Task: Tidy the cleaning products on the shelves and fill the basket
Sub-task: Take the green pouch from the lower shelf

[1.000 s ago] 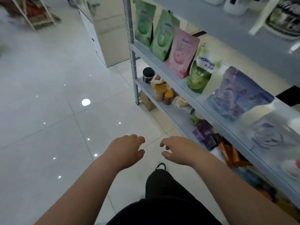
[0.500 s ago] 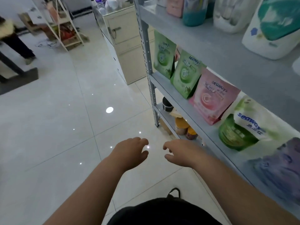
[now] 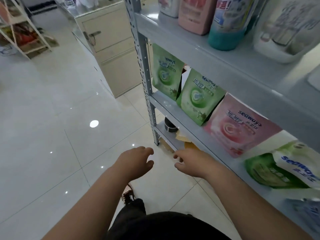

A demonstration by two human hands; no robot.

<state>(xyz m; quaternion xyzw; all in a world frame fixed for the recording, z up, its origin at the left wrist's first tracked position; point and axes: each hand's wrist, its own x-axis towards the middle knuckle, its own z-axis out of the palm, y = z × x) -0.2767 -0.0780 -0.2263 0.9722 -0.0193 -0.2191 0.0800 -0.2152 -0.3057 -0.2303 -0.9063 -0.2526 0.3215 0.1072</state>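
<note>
1. Closest to me: a dark trouser leg and a brown-and-white shoe on the glossy white tiled floor.
2. The left hand hangs palm down over the tiles, fingers loosely curled, holding nothing.
3. The right hand is just beside it, with a gap between them. Its fingers are also loosely curled and empty. It is near the front of the grey metal shelving unit on the right, and I cannot tell whether it touches.
4. On the middle shelf, nearest me, a green-and-white refill pouch is slumped over at a tilt.
5. Next along is a pink refill pouch, standing and leaning back.
6. Further still, a second green refill pouch stands upright, and the far green refill pouch stands right by the corner post.
7. On the low shelf, a black round jar sits at the far end. The yellow items beside it are mostly hidden.
8. The top shelf, from nearest to farthest, holds a white translucent container, a teal-bottomed bottle and a pink plastic bottle.
9. Beyond the post is a beige cabinet, and far left is a white wire rack, blurred.
</note>
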